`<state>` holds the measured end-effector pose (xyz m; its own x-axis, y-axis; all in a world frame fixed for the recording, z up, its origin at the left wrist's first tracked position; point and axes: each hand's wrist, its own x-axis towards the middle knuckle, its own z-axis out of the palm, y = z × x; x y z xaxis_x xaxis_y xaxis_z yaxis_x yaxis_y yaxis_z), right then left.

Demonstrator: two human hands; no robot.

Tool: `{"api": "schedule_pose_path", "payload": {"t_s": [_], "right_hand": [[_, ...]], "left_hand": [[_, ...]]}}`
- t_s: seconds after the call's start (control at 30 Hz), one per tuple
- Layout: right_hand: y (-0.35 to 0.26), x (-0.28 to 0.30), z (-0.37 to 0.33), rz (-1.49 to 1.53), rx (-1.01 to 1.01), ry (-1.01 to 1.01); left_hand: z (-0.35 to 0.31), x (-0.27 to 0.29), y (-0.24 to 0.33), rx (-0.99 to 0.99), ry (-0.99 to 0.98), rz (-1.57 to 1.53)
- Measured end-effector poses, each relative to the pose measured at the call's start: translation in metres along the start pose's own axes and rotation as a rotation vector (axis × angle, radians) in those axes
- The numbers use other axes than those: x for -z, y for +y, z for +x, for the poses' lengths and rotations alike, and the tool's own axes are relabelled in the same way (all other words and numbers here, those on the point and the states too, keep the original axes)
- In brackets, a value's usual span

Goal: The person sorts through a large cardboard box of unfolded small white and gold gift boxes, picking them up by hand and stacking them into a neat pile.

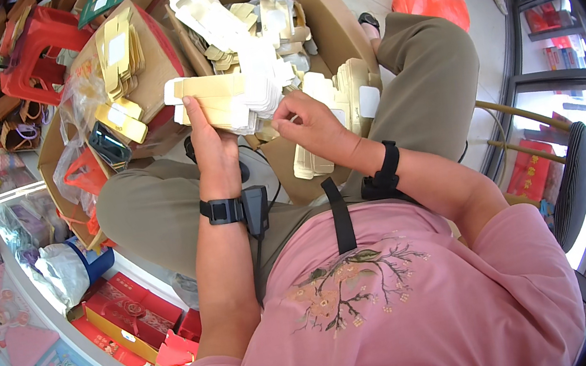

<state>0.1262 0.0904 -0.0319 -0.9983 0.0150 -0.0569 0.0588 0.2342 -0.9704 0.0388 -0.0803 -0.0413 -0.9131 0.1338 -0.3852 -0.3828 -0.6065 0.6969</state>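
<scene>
Both hands grip box blanks

My left hand grips pale gold and white flat box blanks. My shirt is pink with a brown branch-and-blossom print (small peach flowers). Trousers are olive. A bright orange bag lies beyond my knee.

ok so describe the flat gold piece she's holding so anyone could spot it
Start at the big open cardboard box above the knees. Just below it the left hand holds a stack of flat gold box blanks with white tabs; unlike the loose blanks heaped in the box, this stack is raised and gripped.
</scene>
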Motion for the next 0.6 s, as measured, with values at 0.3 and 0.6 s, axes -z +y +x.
{"api": "schedule_pose_path", "payload": {"t_s": [0.3, 0.6], "right_hand": [[0.005, 0.021, 0.0, 0.102, -0.191, -0.071], [-0.008, 0.023, 0.013, -0.465, 0.345, 0.137]], "left_hand": [[-0.004, -0.016, 0.001, -0.033, 0.012, 0.156], [0.001, -0.029, -0.007, -0.175, -0.073, 0.416]]}}
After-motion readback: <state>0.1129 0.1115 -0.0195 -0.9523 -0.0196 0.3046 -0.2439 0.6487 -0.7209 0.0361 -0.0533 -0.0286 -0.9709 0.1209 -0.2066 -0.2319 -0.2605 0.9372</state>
